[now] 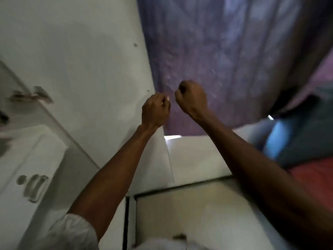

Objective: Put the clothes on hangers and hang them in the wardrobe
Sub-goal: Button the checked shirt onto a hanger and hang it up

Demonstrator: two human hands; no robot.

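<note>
A blurred view from the person's head, looking down along two bare forearms that reach up and away toward the middle of the frame.

The left hand (155, 110) sits just left of centre, fingers curled tightly with the thumb side up. Something pale shows at its fingertips, but the blur makes it impossible to say what, so whether it pinches anything cannot be told. The right hand (191, 98) is just beside it, slightly higher, also curled into a fist. It lies against a purple garment (225, 60), and whether the fingers hold a fold of that cloth or only rest in front of it is unclear.

The purple garment fills the upper right of the frame, hanging down as a wide patterned sheet with its lower edge near the centre right. No hanger is visible; its top is out of frame. It likely hangs inside the wardrobe already, and the close, raised fists suggest the person is settling or straightening its near edge.

A white wardrobe door (81, 60) stands open across the upper left, its edge running down to the hands. A metal handle (31, 95) shows at the far left. Below it, in the lower left, is a white drawer front (27, 159) with another handle. At the right edge, blue fabric (288, 138) lies above red fabric (313, 179).
</note>
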